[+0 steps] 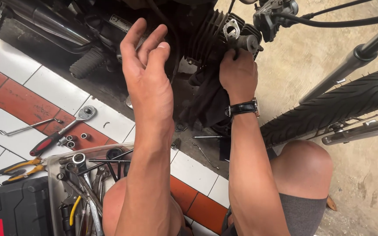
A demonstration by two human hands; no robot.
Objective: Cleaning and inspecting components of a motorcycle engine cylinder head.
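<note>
The person squats beside a motorcycle, both hands up at its engine [215, 37]. The left hand [147, 74] is raised in front of the engine, open, fingers loosely spread and slightly curled, holding nothing. The right hand [238, 74] is closed, knuckles toward the camera, pressing a dark rag [206, 102] against the finned cylinder just below one small metal flange [231, 29]. One black watch [243, 108] sits on that wrist.

On the red and white tiled floor [18, 105] lie one ratchet [62, 131] with a red and black handle, three small sockets [73, 140] clustered beside it, one thin bent rod [29, 126], and one pair of yellow-handled pliers [16, 169]. One clear plastic tray [53, 183] near the left knee is heaped with tools; too tangled to count. One black case [14, 209] lies touching the tray. To the right, one front tyre [337, 105] and one fork leg [351, 63]. Two bare knees show at the bottom.
</note>
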